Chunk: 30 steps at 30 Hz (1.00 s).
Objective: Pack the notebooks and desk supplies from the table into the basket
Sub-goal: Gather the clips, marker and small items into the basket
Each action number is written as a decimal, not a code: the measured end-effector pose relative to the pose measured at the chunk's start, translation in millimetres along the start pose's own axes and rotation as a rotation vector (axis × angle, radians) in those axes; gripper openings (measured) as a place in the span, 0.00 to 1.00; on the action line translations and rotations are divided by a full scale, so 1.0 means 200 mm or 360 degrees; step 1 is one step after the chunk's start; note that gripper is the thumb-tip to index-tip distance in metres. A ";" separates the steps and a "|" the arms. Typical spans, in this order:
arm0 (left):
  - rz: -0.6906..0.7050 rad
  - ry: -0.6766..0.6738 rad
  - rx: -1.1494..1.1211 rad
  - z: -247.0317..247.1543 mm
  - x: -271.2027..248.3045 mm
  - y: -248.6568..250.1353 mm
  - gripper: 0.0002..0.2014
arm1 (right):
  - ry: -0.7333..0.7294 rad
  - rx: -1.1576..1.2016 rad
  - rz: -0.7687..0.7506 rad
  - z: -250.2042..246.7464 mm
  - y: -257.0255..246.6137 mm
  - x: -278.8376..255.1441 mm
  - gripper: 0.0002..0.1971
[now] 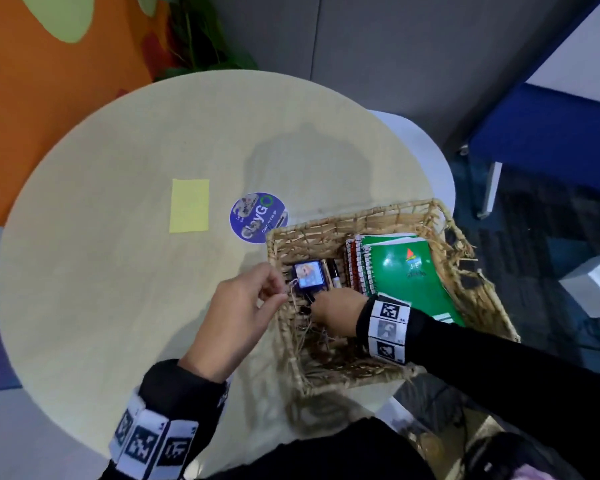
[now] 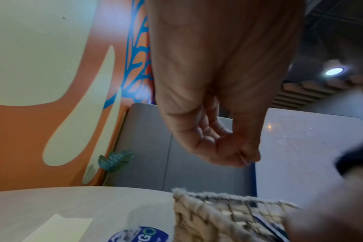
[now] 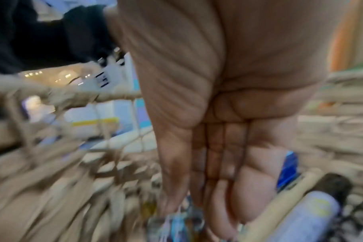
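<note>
A wicker basket [image 1: 361,216] stands on the right side of the round table [image 1: 101,289]. In it, a green spiral notebook [image 1: 409,271] lies on other notebooks. Left of them lie a dark marker [image 1: 335,273] and a small blue picture card [image 1: 308,273] with a white string. My left hand [image 1: 281,289] is at the basket's left rim, and its thumb and forefinger [image 2: 244,157] pinch something thin, apparently that string. My right hand [image 1: 317,306] reaches into the basket just below the card. Its fingers [image 3: 218,188] are straight and point down at the blurred contents.
A yellow sticky note [image 1: 189,205] lies flat on the table left of a round blue sticker [image 1: 257,217]. A white chair [image 1: 430,150] stands behind the basket and a blue seat [image 1: 551,133] further right. An orange wall and a plant are at the back.
</note>
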<state>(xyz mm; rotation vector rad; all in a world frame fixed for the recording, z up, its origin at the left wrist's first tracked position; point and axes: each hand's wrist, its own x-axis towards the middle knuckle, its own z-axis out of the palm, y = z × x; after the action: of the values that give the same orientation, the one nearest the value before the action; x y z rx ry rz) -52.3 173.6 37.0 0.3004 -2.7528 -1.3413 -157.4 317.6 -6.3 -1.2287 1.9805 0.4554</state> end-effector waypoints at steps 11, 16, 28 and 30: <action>0.0466 -0.0927 0.1200 0.35 -0.02 0.13 0.14 | 0.0883 0.0929 0.0547 0.13 0.27 -0.46 0.08; 0.0290 -0.1291 0.1498 0.44 -0.03 0.16 0.10 | 0.0966 0.0976 0.0605 0.24 0.23 -0.54 0.08; 0.0314 -0.0553 0.0632 0.17 0.13 0.12 0.16 | 0.1056 0.1122 0.0392 0.12 0.30 -0.48 0.02; 0.0173 -0.0211 0.0355 0.02 0.20 0.04 0.17 | 0.1086 0.1064 0.0345 0.00 0.36 -0.44 0.04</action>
<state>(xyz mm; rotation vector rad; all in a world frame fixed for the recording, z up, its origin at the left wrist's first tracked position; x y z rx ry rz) -93.2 173.4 39.2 0.0727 -2.9839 -1.0671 -196.7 405.3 53.8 -0.7810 2.5331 -0.5821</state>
